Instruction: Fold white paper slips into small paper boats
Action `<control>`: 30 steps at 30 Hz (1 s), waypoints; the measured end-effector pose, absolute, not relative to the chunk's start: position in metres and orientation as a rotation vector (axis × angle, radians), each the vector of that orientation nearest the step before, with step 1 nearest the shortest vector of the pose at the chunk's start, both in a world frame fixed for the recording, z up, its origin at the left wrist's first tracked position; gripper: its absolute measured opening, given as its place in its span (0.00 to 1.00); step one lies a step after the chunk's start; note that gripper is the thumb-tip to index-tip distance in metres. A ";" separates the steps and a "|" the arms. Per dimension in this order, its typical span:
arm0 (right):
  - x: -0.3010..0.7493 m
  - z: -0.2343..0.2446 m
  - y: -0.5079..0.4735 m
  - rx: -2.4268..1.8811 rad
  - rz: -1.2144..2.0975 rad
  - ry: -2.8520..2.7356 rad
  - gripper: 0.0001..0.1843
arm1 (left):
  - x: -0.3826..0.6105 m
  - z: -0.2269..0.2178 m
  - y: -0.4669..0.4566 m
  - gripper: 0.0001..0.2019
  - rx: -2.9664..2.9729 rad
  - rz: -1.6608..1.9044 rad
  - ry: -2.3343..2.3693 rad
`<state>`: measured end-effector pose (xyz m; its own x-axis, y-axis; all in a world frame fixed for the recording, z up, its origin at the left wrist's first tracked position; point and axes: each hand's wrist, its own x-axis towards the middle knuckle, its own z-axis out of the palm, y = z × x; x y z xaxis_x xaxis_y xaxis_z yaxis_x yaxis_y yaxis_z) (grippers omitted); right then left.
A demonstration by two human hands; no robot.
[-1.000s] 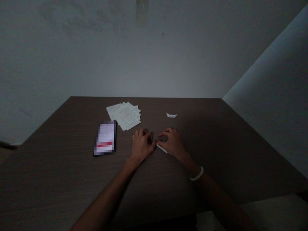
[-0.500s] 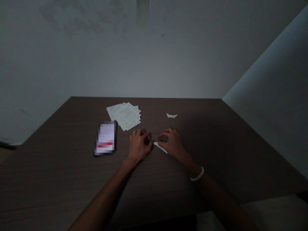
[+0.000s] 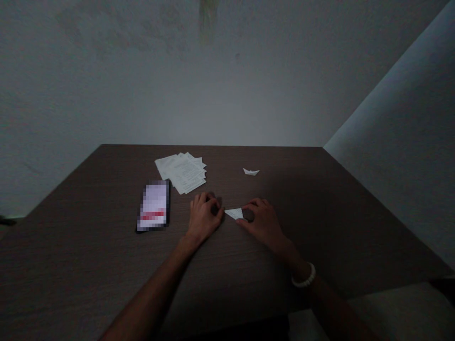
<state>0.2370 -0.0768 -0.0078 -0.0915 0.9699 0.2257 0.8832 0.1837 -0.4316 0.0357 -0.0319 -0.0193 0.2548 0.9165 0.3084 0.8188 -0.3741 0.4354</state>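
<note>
A small folded piece of white paper (image 3: pixel 234 213) lies between my hands, tapering to a point at its left end. My left hand (image 3: pixel 206 214) rests on the table with thumb and fingers curled together at that left tip. On the other side, my right hand (image 3: pixel 263 220) pinches the paper's right part between thumb and fingers. How the paper is folded under the right fingers is hidden. Farther back stands a little folded paper boat (image 3: pixel 251 172). A pale beaded bracelet (image 3: pixel 304 276) circles my right wrist.
A fanned stack of printed paper sheets (image 3: pixel 183 171) lies at the back left. In front of it is a phone-like device (image 3: pixel 153 207) with a blurred lit screen. The dark wooden table (image 3: pixel 106 255) meets a grey wall (image 3: pixel 227 94) at the back.
My right hand has shifted right and slightly nearer along the folded paper. More of the paper's face now shows, where a narrow strip was visible before. My left hand stays near the tip.
</note>
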 end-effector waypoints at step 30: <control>0.239 -0.009 -0.059 -1.484 0.707 -1.628 0.10 | 0.034 -0.014 -0.030 0.09 2.141 0.780 1.223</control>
<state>0.2388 -0.0589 -0.0087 0.0135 0.9818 0.1895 0.5319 0.1535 -0.8328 0.0335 -0.0296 -0.0138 0.4178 0.8833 0.2128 0.5651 -0.4360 0.7004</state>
